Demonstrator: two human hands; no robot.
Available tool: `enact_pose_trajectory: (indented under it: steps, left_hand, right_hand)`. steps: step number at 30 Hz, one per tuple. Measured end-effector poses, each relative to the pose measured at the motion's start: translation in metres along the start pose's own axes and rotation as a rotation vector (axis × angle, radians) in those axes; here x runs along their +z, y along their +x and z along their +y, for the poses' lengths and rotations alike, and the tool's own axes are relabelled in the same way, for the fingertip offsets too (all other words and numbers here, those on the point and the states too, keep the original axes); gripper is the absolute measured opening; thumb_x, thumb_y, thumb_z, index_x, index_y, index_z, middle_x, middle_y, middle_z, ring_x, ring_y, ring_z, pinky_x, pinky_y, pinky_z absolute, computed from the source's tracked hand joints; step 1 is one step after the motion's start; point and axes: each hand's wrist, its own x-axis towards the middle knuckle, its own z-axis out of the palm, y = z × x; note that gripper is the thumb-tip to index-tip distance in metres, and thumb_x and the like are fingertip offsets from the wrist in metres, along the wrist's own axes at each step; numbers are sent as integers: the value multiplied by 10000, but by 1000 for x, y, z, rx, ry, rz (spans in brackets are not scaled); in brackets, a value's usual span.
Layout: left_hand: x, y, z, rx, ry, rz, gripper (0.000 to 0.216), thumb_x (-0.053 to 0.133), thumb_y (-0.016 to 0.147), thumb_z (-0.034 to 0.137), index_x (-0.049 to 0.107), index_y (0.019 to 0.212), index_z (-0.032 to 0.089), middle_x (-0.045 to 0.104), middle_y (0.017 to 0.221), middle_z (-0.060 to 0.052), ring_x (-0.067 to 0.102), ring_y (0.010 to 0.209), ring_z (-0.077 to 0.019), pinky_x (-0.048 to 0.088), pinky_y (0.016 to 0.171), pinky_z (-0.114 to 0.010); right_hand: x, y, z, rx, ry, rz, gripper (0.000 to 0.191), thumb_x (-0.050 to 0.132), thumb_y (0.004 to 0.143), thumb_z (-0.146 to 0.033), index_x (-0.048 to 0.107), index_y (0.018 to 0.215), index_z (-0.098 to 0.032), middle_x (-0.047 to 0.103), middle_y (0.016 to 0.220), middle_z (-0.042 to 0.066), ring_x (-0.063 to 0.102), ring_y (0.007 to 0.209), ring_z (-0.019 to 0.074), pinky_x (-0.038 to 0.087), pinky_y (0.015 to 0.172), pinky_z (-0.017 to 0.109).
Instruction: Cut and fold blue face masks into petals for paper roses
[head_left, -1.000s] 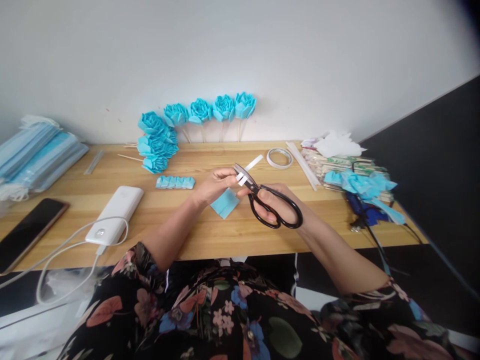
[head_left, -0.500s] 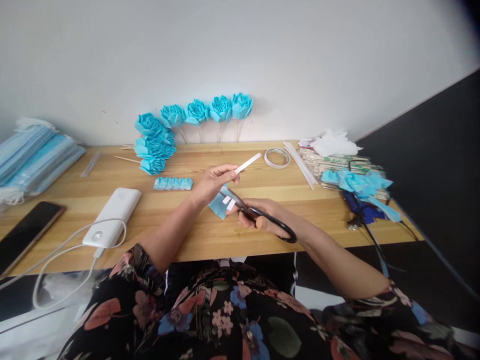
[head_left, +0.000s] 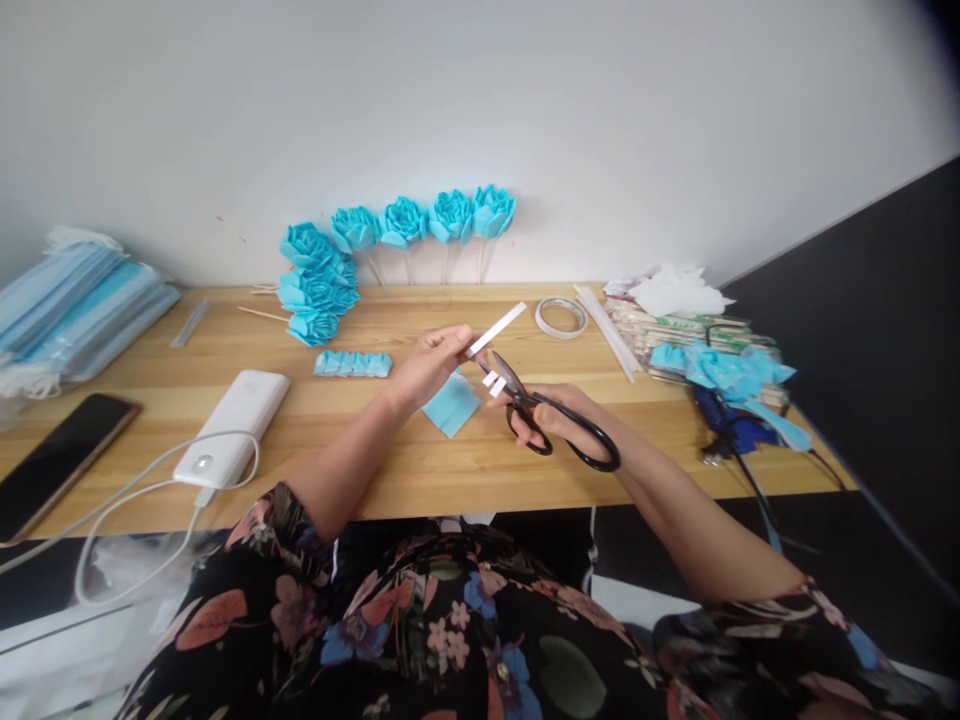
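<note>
Hands (head_left: 429, 366) hold: narrow white strip (head_left: 498, 328); black-looped metal scissors (head_left: 529, 399); flat blue square (head_left: 452, 404)

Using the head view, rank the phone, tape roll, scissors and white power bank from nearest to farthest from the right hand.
1. Scissors: held in the right hand.
2. Tape roll: on the far side of the hand.
3. White power bank: well to the left.
4. Phone: leftmost of the four.

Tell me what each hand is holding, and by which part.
The left hand pinches a white strip by its lower end; the right hand holds scissors by the black handles.
</note>
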Motion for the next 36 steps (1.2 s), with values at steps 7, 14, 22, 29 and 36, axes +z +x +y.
enact_pose_trajectory:
  steps: [7, 14, 22, 29, 36]
  left_hand:
    - [-4, 3, -5, -5, -33, -11, 474, 762, 752, 618, 731, 742, 146, 680, 698, -47, 615, 676, -161, 499, 750, -328]
    - [-2, 2, -5, -14, -57, -47, 414, 778, 767, 556, 744, 740, 145, 672, 719, -45, 619, 718, -166, 493, 763, -320]
    - [-2, 1, -5, 18, -42, -85, 321, 794, 777, 457, 738, 711, 147, 674, 739, -53, 607, 725, -161, 474, 753, -314]
    - [-5, 2, -7, 21, -10, -96, 295, 794, 783, 452, 746, 725, 167, 678, 741, -41, 611, 744, -159, 469, 777, -319]
    - [-4, 0, -6, 7, -1, -46, 256, 858, 725, 416, 783, 784, 179, 707, 745, -24, 627, 725, -134, 475, 774, -297]
  right_hand:
    - [2, 3, -8, -55, -14, 37, 645, 521, 928, -680, 654, 1171, -98, 564, 704, 3, 480, 555, 93, 423, 559, 265]
    - [0, 10, -7, -61, 7, 62, 631, 518, 937, -669, 653, 1166, -96, 560, 692, -8, 509, 558, 99, 455, 583, 278]
    - [3, 12, -13, -48, 26, 101, 619, 556, 915, -668, 675, 1138, -103, 540, 639, -27, 495, 527, 95, 475, 573, 283]
    - [6, 12, -12, 31, 45, 192, 618, 598, 883, -667, 710, 1112, -104, 551, 606, -23, 484, 474, 85, 390, 442, 227]
    - [7, 11, -10, 64, 45, 222, 608, 598, 892, -647, 724, 1125, -100, 515, 560, -48, 420, 411, 57, 340, 396, 201]
